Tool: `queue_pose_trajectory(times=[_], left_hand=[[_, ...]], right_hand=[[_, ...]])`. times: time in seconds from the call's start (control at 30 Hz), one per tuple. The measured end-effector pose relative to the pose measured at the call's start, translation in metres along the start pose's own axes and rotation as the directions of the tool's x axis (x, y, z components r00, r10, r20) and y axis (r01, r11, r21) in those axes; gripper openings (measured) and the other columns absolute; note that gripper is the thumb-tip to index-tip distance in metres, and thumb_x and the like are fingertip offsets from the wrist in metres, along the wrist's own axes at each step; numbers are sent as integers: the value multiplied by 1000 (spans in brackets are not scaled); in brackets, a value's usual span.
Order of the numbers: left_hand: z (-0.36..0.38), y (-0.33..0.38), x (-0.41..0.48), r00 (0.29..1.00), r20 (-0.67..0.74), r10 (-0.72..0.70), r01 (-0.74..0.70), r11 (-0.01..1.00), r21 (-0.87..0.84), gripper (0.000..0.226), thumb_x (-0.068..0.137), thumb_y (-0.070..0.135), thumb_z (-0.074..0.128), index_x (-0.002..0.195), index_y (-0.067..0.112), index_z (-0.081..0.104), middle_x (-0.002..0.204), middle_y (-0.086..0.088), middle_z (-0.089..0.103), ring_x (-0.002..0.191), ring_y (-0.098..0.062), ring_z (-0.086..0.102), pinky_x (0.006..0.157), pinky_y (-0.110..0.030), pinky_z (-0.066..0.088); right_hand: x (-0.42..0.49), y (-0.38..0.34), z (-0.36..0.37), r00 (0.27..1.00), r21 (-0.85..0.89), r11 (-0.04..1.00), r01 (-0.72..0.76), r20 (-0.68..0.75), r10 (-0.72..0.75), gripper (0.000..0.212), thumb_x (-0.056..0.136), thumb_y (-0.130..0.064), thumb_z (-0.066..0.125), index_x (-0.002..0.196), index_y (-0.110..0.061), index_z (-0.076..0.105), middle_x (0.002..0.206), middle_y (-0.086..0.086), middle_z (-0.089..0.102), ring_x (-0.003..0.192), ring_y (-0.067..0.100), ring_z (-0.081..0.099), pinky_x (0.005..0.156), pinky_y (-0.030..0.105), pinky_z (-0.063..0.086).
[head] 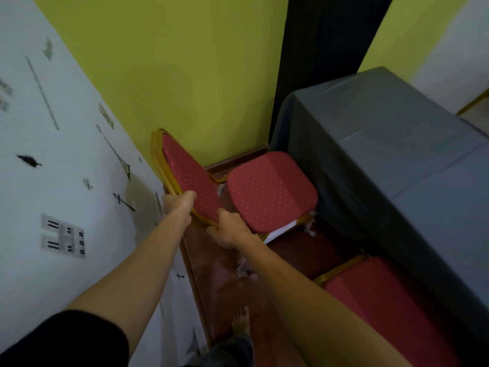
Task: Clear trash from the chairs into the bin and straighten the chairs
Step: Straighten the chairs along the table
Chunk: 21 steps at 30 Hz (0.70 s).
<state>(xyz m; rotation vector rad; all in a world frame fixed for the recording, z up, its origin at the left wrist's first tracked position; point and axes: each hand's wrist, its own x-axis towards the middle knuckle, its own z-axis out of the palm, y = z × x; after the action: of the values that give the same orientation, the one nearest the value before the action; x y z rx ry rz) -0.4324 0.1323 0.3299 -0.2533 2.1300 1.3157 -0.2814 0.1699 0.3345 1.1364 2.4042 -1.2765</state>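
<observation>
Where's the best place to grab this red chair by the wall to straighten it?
Grip the red chair's gold backrest frame from behind, one hand on each side, much as the left hand and right hand hold it now. The rigid rim is the part nearest you; the seat faces away, close to the grey-covered table.

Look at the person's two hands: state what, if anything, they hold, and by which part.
Both hands hold the red chair by its backrest: the left hand and the right hand each grip the gold frame along the backrest's near edge.
</observation>
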Motion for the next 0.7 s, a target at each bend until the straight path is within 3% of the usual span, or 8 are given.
queue_pose_trajectory(times=[0.2, 0.33, 0.43, 0.47, 0.53, 0.57, 0.63, 0.7], left_hand=[[7, -39, -77, 998, 6, 54, -54, 998, -33, 42, 80, 7, 68, 121, 7, 58, 112, -7, 63, 97, -25, 57, 88, -39, 52], [0, -84, -149, 993, 110, 35, -30, 999, -41, 5, 91, 4, 61, 89, 8, 58, 107, -9, 58, 100, -26, 60, 93, -46, 56], [-3, -132, -213, 972, 235, 8, 1, 999, -40, 15, 92, 2, 58, 84, 15, 61, 111, -11, 63, 105, -26, 65, 90, -47, 58], [-4, -149, -235, 962, 273, -4, 11, 1000, -24, 15, 91, 2, 57, 86, 15, 62, 111, -13, 65, 104, -27, 67, 89, -46, 58], [0, -184, -276, 939, 343, -24, 21, 1000, 11, 14, 92, 4, 58, 88, 15, 66, 106, -13, 69, 95, -26, 69, 83, -42, 58], [1, -200, -297, 925, 379, -21, 14, 1000, 22, 12, 94, 7, 57, 91, 13, 68, 99, -12, 70, 87, -24, 69, 76, -38, 58], [3, -224, -334, 901, 433, -9, 4, 1000, 13, 17, 98, 18, 55, 101, 10, 71, 90, -9, 69, 74, -21, 65, 59, -28, 56], [1, -242, -361, 895, 446, -16, 26, 999, -18, 27, 99, 28, 54, 102, 8, 72, 90, -12, 70, 75, -24, 66, 59, -30, 56]], right_hand=[[-61, 48, -14, 997, -20, 999, -40, -71, 39, 46, 95, -34, 58, 134, -11, 52, 132, 19, 62, 120, 42, 60, 99, 48, 52], [-124, 95, -5, 995, 16, 999, -46, -85, 48, 47, 96, -28, 56, 137, -6, 53, 135, 21, 61, 125, 42, 57, 103, 49, 49], [-178, 134, 9, 996, 55, 998, -38, -80, 42, 40, 96, -28, 55, 130, -7, 57, 124, 18, 66, 117, 41, 62, 96, 47, 53], [-197, 144, 14, 996, 80, 996, -43, -75, 49, 36, 96, -29, 54, 125, -8, 60, 117, 17, 68, 113, 40, 63, 92, 44, 53], [-234, 162, 20, 993, 136, 989, -64, -93, 77, 27, 98, -39, 53, 93, -15, 63, 92, 9, 65, 102, 37, 65, 79, 37, 47], [-252, 169, 22, 990, 170, 984, -59, -117, 79, 34, 99, -47, 51, 80, -19, 58, 84, 6, 62, 99, 36, 64, 76, 35, 42], [-289, 177, 25, 987, 219, 975, -38, -145, 71, 46, 98, -58, 46, 81, -18, 62, 91, 9, 67, 104, 36, 65, 77, 34, 42], [-327, 186, 31, 991, 236, 971, -30, -119, 59, 52, 101, -56, 41, 104, -13, 69, 114, 15, 71, 114, 36, 63, 83, 34, 43]])
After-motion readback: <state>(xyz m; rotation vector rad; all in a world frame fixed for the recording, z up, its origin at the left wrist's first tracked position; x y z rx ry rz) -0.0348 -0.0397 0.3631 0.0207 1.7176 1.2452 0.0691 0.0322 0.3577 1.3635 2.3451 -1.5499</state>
